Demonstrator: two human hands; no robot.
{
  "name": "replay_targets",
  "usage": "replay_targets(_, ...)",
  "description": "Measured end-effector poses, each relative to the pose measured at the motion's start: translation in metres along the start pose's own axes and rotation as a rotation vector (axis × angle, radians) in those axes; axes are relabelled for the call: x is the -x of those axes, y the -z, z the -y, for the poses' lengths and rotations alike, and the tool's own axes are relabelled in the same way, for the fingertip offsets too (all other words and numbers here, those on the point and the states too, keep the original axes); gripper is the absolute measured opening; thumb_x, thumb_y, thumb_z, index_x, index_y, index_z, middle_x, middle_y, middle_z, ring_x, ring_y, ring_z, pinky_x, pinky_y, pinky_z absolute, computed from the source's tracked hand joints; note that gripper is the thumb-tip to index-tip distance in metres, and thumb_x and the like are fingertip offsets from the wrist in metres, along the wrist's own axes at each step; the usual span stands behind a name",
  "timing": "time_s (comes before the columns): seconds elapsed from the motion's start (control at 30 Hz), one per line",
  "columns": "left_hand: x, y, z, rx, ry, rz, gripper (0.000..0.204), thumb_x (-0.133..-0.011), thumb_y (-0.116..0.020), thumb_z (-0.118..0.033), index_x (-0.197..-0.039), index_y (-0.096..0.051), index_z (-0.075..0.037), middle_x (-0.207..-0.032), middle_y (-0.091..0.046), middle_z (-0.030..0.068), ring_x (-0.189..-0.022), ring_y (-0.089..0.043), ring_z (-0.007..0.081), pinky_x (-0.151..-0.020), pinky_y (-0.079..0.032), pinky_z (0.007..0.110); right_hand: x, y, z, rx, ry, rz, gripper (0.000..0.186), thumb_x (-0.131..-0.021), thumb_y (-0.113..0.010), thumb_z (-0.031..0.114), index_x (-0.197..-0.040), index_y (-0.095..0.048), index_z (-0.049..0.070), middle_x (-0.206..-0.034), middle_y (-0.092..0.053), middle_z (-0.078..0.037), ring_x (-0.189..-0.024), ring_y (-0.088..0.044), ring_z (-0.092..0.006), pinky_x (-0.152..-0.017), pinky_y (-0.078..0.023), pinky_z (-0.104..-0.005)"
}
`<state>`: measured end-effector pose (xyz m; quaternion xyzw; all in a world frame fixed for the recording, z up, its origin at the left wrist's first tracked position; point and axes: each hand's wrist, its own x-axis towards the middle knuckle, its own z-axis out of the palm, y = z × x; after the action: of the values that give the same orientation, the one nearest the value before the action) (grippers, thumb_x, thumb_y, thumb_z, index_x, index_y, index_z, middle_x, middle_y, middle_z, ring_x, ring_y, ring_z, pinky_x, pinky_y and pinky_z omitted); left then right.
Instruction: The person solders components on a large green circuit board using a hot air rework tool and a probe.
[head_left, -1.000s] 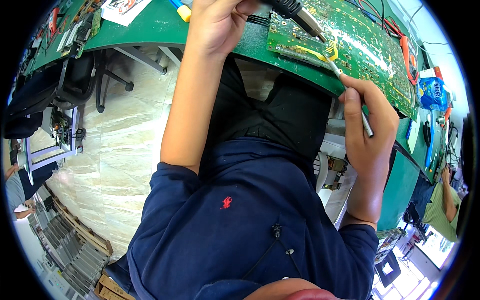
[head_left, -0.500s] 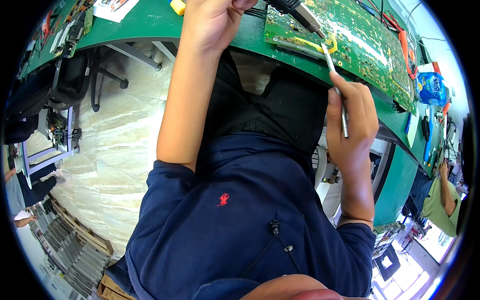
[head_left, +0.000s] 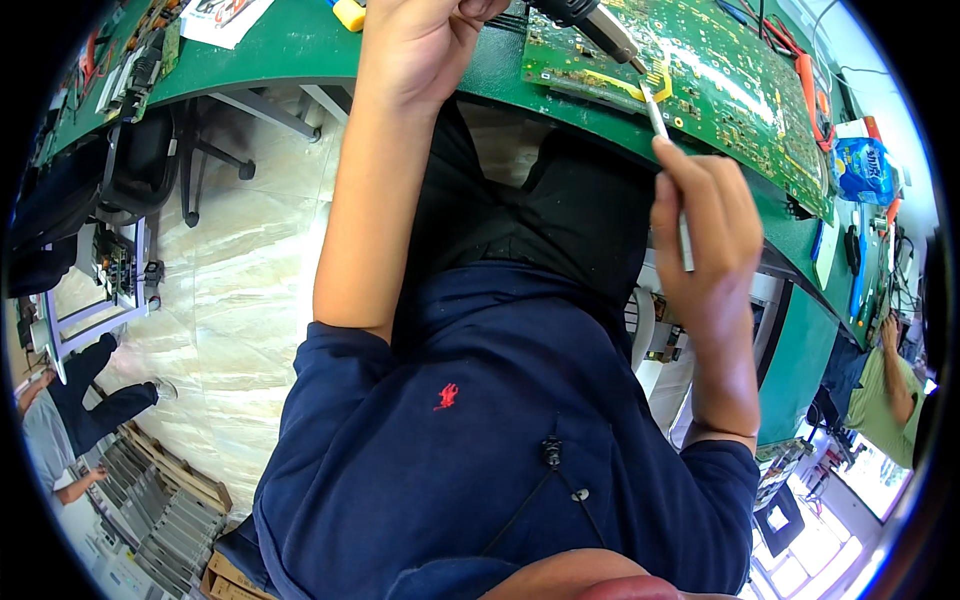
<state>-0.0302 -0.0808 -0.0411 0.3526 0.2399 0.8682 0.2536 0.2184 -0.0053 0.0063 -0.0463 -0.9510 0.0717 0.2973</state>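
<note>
A large green circuit board [head_left: 735,110] lies along the near edge of the bench. At the top edge of the view, my left hand [head_left: 430,40] is closed, its fingertips partly cut off. Beside it a hot-air gun [head_left: 600,30], black with a metal nozzle, slants down to the right; its handle runs out of view toward that hand. The nozzle points at a yellow-edged patch of the board. My right hand [head_left: 712,215] grips a slim silver metal stick [head_left: 655,115] like a pen. Its pale tip meets the board just below the nozzle.
The green bench [head_left: 290,45] carries a yellow-handled tool [head_left: 349,14], a paper sheet and loose boards at left. A blue packet [head_left: 864,172], red leads [head_left: 808,95] and tools lie at right. A wheeled chair [head_left: 150,160] stands left; other people [head_left: 885,400] are at both sides.
My right hand has shifted slightly right and up, its stick tip staying on about the same patch. The gun barely moves. At far left, another person has come further into view.
</note>
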Motion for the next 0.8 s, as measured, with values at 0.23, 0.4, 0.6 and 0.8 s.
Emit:
replay_targets(0.23, 0.004, -0.012, -0.003, -0.036, 0.032, -0.107, 0.034, -0.095, -0.065, -0.018, -0.121, -0.049, -0.003, -0.104, -0.064, 0.0069, -0.059, -0.044, 0.0037, -0.054, -0.038, 0.019, 0.005, 0.003, 0.001, -0.154, -0.167, -0.022, 0.025, -0.083, -0.066, -0.005, -0.108, -0.067, -0.001, -0.082, -0.06, -0.013, -0.07, -0.058, -0.0257, -0.064, -0.048, -0.0331)
replay_targets(0.4, -0.007, 0.006, 0.004, -0.014, 0.01, 0.03, 0.033, -0.096, -0.065, -0.02, -0.119, -0.052, 0.001, -0.096, -0.063, 0.0038, -0.058, -0.043, 0.0029, -0.053, -0.037, 0.018, -0.015, 0.047, -0.014, -0.408, -0.537, -0.062, 0.022, -0.093, -0.065, 0.015, -0.11, -0.07, 0.003, -0.078, -0.066, -0.004, -0.07, -0.058, -0.0082, -0.064, -0.045, -0.0216)
replay_targets(0.6, -0.006, 0.01, 0.001, -0.018, -0.06, 0.036, 0.032, -0.1, -0.057, -0.02, -0.126, -0.048, -0.003, -0.114, -0.063, 0.0101, -0.061, -0.043, 0.0021, -0.054, -0.037, 0.017, -0.058, 0.048, -0.098, -0.665, -0.608, 0.121, 0.035, -0.1, -0.054, 0.03, -0.1, -0.068, -0.002, -0.069, -0.06, -0.003, -0.06, -0.054, -0.0092, -0.056, -0.04, -0.0213)
replay_targets(0.8, -0.004, 0.014, 0.002, -0.02, -0.004, -0.035, 0.044, -0.102, -0.054, -0.021, -0.141, -0.038, -0.008, -0.127, -0.059, 0.0135, -0.061, -0.043, 0.0018, -0.055, -0.038, 0.016, -0.09, 0.026, -0.103, -0.867, -0.715, 0.285, 0.029, -0.097, -0.059, 0.021, -0.085, -0.067, -0.004, -0.058, -0.061, -0.003, -0.048, -0.054, -0.0094, -0.046, -0.042, -0.0222)
